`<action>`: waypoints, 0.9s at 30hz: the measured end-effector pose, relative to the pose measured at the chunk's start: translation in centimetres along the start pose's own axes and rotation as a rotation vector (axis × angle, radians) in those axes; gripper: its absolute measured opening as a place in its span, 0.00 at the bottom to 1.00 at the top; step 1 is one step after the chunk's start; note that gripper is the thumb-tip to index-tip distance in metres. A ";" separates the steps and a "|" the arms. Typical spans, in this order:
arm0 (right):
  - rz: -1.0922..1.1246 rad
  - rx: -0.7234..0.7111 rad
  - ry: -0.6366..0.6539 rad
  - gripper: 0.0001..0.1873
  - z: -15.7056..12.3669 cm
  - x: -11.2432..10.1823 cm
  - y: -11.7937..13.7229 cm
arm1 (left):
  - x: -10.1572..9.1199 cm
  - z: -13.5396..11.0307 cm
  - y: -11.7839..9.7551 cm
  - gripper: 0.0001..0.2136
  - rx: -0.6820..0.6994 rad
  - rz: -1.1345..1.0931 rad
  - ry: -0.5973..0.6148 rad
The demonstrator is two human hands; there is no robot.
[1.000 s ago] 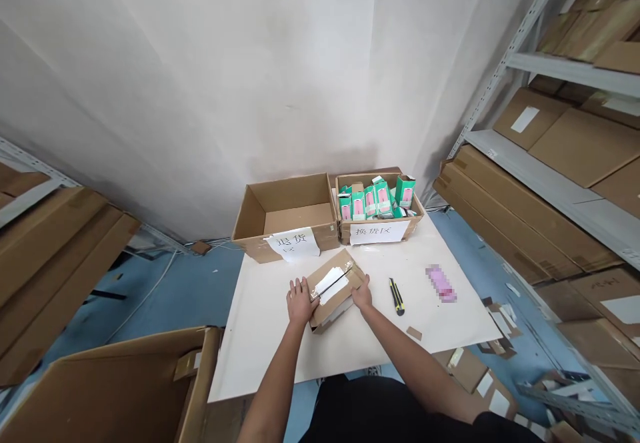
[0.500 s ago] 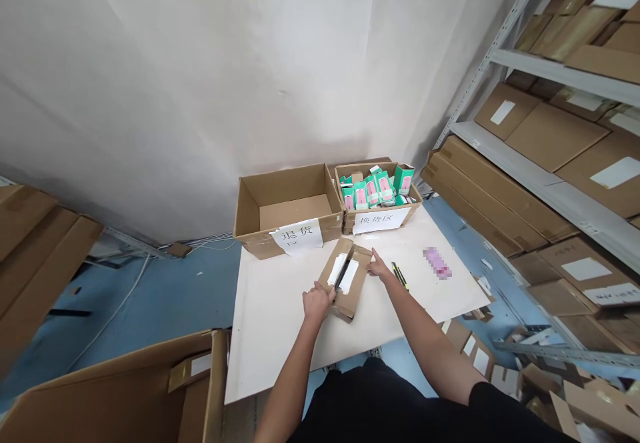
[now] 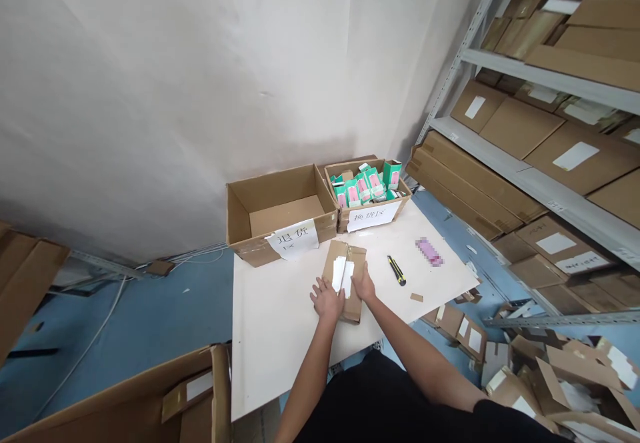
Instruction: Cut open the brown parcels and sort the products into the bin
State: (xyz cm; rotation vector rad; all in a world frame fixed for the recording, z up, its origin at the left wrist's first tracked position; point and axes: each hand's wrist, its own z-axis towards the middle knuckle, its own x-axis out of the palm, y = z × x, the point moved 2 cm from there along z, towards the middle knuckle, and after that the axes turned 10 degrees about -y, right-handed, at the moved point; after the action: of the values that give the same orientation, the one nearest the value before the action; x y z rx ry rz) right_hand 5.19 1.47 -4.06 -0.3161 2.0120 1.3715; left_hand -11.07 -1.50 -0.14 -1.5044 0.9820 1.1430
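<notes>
A small brown cardboard box (image 3: 356,253) with white labels on both halves of its top lies on the white table, a narrow seam running down its middle. My left hand (image 3: 327,299) rests over its near left part, fingers spread on the cardboard and thumb side close to the seam. Against the right side of the same box, my right hand (image 3: 364,285) grips the edge, some of its fingers hidden. A black and yellow utility knife (image 3: 397,271) lies just to the right of that hand. The box's contents are not visible.
Behind stand an open carton (image 3: 280,246) with a handwritten sign and another carton (image 3: 373,216) filled with green and pink packets. A blurred purple item (image 3: 429,252) and a cardboard scrap (image 3: 417,297) lie to the right. A large open carton (image 3: 219,389) borders the table's left.
The dark gap between the box's top halves has narrowed. My left hand has spread over the top, and my right hand has moved nearer along the right side. The view has shifted slightly.
</notes>
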 end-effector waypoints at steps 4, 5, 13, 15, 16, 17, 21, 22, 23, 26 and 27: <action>-0.013 0.043 0.066 0.50 -0.4 -0.4 -1.3 | 0.8 1.0 -0.8 0.42 -0.001 -0.001 0.030; -0.027 0.047 0.074 0.49 -0.3 -0.6 -1.4 | 0.7 1.2 -0.6 0.42 0.003 -0.009 0.047; -0.059 0.083 0.066 0.52 0.5 -1.4 -0.8 | -1.4 3.8 4.1 0.39 0.097 -0.314 0.278; -0.056 0.055 0.062 0.52 0.6 -1.8 -1.0 | -1.9 4.2 4.8 0.32 0.062 -0.513 0.315; -0.051 0.035 0.073 0.52 0.6 -2.0 -1.0 | -2.1 4.3 5.1 0.28 0.041 -0.607 0.336; -0.045 0.016 0.090 0.52 0.6 -2.2 -1.1 | -2.3 4.3 5.3 0.24 0.022 -0.678 0.355; -0.089 -0.007 0.091 0.50 0.0 -2.0 -0.5 | -2.8 3.6 5.8 0.19 -0.040 -0.758 0.332; -0.129 -0.021 0.049 0.49 -0.3 -1.5 -0.1 | -2.8 3.3 5.9 0.19 -0.051 -0.767 0.315; -0.177 -0.043 0.005 0.50 -0.7 -0.9 0.5 | -2.9 3.1 5.9 0.19 -0.057 -0.782 0.300; -0.295 -0.105 -0.076 0.57 -2.0 1.6 2.2 | -3.1 2.8 6.3 0.21 -0.054 -0.853 0.295; -0.313 -0.101 -0.073 0.61 -2.2 2.3 2.7 | -3.1 2.8 6.6 0.22 -0.055 -0.881 0.301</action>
State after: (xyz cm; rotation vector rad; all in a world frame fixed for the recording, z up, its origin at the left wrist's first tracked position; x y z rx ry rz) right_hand 1.16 1.03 -3.06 -0.5911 1.7501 1.2677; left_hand -18.59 0.01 1.20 -1.8977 0.3669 0.3175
